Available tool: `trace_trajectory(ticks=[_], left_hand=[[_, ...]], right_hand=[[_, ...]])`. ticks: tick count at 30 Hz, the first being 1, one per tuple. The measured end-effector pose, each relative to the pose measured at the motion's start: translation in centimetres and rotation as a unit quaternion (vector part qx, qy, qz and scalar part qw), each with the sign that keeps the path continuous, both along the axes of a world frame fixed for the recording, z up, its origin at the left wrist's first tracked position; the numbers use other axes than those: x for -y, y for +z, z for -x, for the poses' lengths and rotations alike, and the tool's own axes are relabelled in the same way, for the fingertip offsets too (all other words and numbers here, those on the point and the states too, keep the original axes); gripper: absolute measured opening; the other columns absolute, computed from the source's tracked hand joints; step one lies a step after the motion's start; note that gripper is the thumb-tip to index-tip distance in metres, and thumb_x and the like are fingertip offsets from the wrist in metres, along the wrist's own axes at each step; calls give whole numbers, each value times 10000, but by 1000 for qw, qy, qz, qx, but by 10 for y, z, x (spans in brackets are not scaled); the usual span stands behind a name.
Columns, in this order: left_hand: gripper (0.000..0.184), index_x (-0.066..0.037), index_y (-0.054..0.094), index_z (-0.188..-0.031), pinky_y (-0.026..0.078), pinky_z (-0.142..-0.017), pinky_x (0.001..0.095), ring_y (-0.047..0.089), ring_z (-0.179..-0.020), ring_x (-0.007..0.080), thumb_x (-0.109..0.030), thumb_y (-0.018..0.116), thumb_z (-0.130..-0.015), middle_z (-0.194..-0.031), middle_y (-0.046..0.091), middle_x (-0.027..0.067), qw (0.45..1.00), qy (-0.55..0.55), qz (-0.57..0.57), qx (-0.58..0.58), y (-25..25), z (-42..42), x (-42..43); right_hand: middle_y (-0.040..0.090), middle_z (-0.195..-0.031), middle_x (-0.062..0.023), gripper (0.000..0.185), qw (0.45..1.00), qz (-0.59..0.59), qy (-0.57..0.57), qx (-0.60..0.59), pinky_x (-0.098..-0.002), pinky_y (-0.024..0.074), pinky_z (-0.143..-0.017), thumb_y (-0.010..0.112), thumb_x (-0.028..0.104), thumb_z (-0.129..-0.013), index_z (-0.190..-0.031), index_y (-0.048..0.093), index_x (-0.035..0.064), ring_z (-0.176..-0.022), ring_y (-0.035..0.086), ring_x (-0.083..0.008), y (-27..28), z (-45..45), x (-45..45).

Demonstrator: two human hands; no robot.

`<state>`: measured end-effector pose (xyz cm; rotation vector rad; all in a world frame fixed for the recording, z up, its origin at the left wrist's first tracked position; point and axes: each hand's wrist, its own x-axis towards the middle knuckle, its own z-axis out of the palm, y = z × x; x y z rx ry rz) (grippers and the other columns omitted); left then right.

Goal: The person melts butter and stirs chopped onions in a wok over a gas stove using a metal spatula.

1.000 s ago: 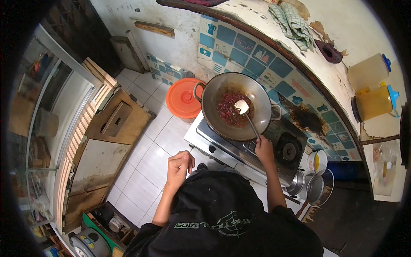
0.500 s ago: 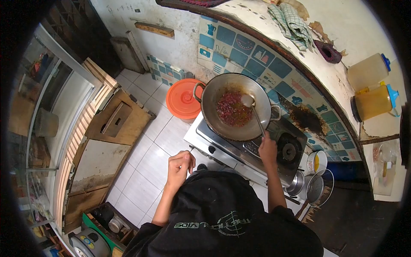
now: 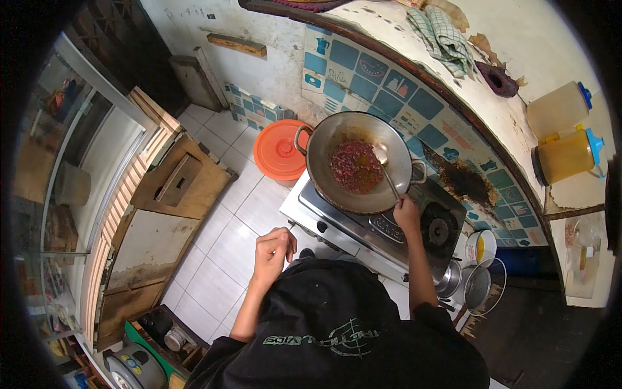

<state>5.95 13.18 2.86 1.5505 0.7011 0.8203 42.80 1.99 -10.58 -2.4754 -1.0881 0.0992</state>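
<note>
A large two-handled wok (image 3: 324,172) sits on the left side of the stove (image 3: 369,230). Dark red chopped food (image 3: 355,166) lies in oil at its bottom. My right hand (image 3: 406,214) is closed round the handle of a metal ladle (image 3: 381,154), whose bowl rests inside the wok, right of the food. My left hand (image 3: 275,251) is raised in front of the stove with its fingers curled together; something thin and small shows at the fingertips, too small to name.
An orange lidded bucket (image 3: 280,152) stands left of the wok. The second burner (image 3: 439,230) is right of it. Pots and a strainer (image 3: 478,288) sit at the right. Jugs (image 3: 567,155) and a checked cloth (image 3: 447,39) are on the ledge. A wooden cabinet (image 3: 152,240) stands left.
The ladle has moved from over the middle of the food to the right side of the wok, and my right hand has shifted slightly right and up with it. My left hand stays in place.
</note>
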Motion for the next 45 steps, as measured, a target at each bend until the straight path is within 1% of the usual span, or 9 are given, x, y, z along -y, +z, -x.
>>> trace_trajectory(ticks=[4,10,13,15,17,25,31,37,45], left_hand=[[500,28,497,-542,413,-647,303,491,-566,163,-128,394,-1006,-563,527,78,1000,0,2,-4,-1,0,0],[500,29,505,-552,408,-653,303,482,-559,160,-140,393,-1009,-562,524,76,1000,1,-10,1,0,0,1],[497,31,508,-556,407,-649,301,485,-561,160,-140,393,-1009,-564,528,77,1000,6,-11,3,-1,2,1],[497,34,507,-558,407,-646,302,487,-561,161,-141,392,-1009,-566,531,78,1000,12,-8,0,1,2,2],[497,37,507,-560,407,-643,303,490,-562,163,-141,391,-1010,-568,533,80,1000,15,-5,-2,1,2,3],[498,41,508,-560,409,-631,309,503,-586,169,-141,392,-1009,-582,540,83,1000,14,7,-18,2,0,3],[497,39,508,-558,407,-622,307,499,-585,168,-137,390,-1007,-588,541,84,1000,7,0,-10,2,-2,2],[499,32,506,-556,405,-630,302,482,-570,158,-134,383,-1010,-584,539,78,1000,4,-2,-13,3,0,1],[496,30,498,-553,404,-627,304,480,-571,159,-129,382,-1009,-579,534,80,1000,4,-6,-5,1,1,1]], right_hand=[[631,-759,-173,285,974,129,-40,-183,-404,482,-490,463,221,-944,-1077,584,-1,-553,622,-289,11,-15,-24],[440,-605,-34,197,853,82,-106,-504,-281,366,-357,421,189,-940,-999,539,43,-458,478,-107,8,-35,-37],[528,-646,-89,218,847,95,-105,-513,-327,436,-441,423,186,-943,-990,562,25,-510,552,-195,3,-42,-40],[597,-735,-155,230,959,113,7,-261,-387,479,-552,436,189,-944,-984,577,12,-616,607,-295,-19,-36,-40],[635,-832,-209,241,982,132,61,-117,-437,494,-667,452,196,-943,-981,589,1,-741,629,-375,-26,-30,-35],[628,-941,-276,214,986,124,38,-108,-511,471,-790,488,160,-932,-1026,576,-12,-906,599,-449,64,21,-31],[652,-916,-267,283,992,116,16,-45,-507,517,-743,494,146,-930,-1146,562,-24,-869,640,-426,68,5,-21],[646,-890,-278,231,988,130,-57,-61,-504,520,-742,502,118,-923,-1032,619,-49,-850,639,-431,72,-7,-21],[616,-784,-265,212,995,45,40,-80,-492,476,-683,518,168,-932,-944,600,-26,-777,620,-440,23,-10,-2]])
